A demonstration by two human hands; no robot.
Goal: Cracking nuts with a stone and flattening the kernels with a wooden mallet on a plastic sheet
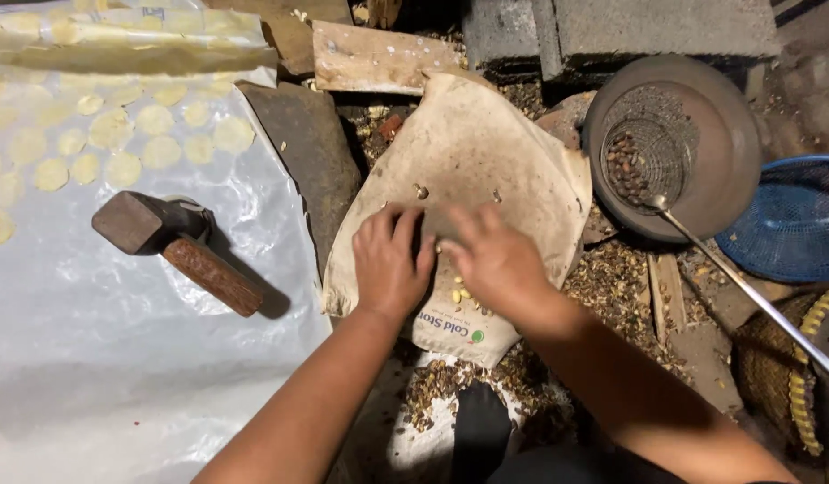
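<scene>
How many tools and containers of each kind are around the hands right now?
Mallet: 1
Wire strainer ladle: 1
Dark round pan: 1
Blue basket: 1
Paper sack under left hand and right hand: 1
Total: 5

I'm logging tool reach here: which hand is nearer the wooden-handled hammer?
Left. The left hand rests on the sack, just right of the hammer; the right hand lies farther right.
</scene>
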